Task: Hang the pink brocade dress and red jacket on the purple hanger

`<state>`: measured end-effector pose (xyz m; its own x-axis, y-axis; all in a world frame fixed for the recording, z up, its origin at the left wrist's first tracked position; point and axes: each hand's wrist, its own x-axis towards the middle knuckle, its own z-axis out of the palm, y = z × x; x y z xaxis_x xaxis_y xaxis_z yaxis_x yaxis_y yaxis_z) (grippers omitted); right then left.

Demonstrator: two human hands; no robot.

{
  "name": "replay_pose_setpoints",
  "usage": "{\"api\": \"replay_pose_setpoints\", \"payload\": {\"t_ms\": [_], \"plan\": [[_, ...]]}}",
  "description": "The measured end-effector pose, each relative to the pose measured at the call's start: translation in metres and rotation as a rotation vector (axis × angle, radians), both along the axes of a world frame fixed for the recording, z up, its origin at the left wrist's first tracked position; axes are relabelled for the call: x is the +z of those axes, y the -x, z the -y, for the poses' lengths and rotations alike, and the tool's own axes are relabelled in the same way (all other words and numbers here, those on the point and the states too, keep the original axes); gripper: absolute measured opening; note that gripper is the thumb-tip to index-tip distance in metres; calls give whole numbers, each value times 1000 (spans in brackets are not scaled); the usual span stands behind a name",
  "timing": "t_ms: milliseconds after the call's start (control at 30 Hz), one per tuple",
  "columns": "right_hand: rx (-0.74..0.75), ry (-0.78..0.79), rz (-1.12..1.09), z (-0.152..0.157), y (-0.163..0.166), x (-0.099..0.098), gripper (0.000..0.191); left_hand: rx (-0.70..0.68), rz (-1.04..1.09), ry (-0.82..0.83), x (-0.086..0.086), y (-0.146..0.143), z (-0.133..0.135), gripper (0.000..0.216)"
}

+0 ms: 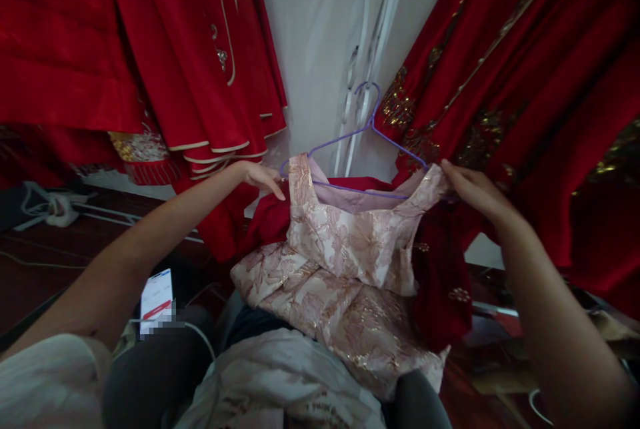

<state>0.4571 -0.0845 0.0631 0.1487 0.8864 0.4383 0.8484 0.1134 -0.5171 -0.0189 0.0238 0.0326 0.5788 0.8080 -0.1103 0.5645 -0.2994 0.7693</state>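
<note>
A pale pink dress (pixel 360 235) with a gold floral pattern lies across my lap, its bodice upright and its skirt folded below. A purple wire hanger (pixel 345 137) sits inside the neckline, hook upward. My left hand (pixel 263 177) is at the hanger's left end beside the left strap, fingers closed around that end, though part of the grip is hard to make out. With my right hand (pixel 473 187) I pinch the right shoulder strap at the hanger's other end. Dark red cloth (pixel 443 282) with small flower ornaments shows behind the dress.
Red garments (pixel 200 55) with pale piping hang at left, and red garments with gold sequins (pixel 480 82) hang at right. Between them is a whitish panel (pixel 310 29). A lit phone (pixel 156 295) with a cable lies by my left thigh. A white plug (pixel 61 209) is farther left.
</note>
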Motion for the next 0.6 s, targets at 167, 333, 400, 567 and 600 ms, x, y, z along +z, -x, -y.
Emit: {"api": "replay_pose_setpoints", "payload": {"t_ms": [167,333,400,567,600], "plan": [[146,-77,-104,-6,10,-10,36,-58,168,-12,17,-11,-5,40],[124,-188,-83,-18,20,-25,30,41,291,-153,15,-31,-10,46],[109,-240,-116,-20,20,-29,30,78,315,-222,10,-38,-13,50],[-65,-315,-205,-23,-5,-48,31,232,425,-399,-4,-38,-23,59],[-95,-319,-219,-23,-13,-57,32,279,424,-456,-8,-34,-25,59]]}}
